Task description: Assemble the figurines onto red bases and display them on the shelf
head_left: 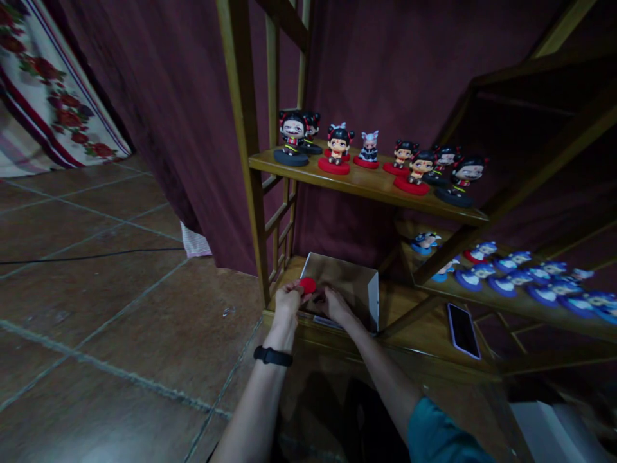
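Note:
My left hand (288, 299) is closed on the edge of a flat red disc (307, 285), whose colour and round shape resemble the red bases of the figurines on the shelf. A shallow cardboard box (354, 283) with white edges stands on the lowest shelf, under both hands. Just right of the disc, my right hand (336, 306) reaches over the front part of the box. Its fingertips point down into dark shadow, and I cannot see whether they hold anything.
On the shelf above (366, 183) stand several big-headed figurines (339, 148) on red or black bases. Several blue figurines (513, 280) lie on the right-hand shelf. A phone (463, 330) rests on the lowest board. A wooden post (245, 154) rises left of the box.

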Demonstrator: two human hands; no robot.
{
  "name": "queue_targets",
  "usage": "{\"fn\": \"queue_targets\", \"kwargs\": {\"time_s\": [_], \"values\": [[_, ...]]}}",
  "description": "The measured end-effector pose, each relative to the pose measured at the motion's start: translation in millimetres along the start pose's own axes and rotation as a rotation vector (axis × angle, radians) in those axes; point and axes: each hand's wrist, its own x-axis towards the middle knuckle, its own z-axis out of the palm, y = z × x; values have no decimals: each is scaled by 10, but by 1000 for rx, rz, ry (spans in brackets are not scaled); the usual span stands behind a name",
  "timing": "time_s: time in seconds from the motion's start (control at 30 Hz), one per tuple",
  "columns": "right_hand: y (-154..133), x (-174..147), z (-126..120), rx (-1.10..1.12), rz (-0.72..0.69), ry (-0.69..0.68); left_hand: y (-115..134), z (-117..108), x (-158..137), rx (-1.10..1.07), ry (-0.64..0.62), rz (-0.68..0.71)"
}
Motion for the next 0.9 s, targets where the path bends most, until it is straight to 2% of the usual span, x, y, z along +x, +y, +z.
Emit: {"fn": "queue_targets", "kwargs": {"time_s": [0.1,0.17,0.27,0.37,0.57,0.9], "values": [[-132,-66,-200,342,126,77,-31,-1,-7,-7,-50,-12],[-227,-161,-344,644,114,93,-69,16,-28,-20,-90,-21],[-314,-332,-488,852,111,118,-157,71,-81,-41,-157,-31],[-326,-436,-517,876,113,177,-251,142,-139,-51,-203,-57],[-302,-406,-450,707,60,285,-345,239,-213,-85,-243,-96],[-266,-361,-408,713,34,299,-366,278,-218,-89,-218,-57]]}}
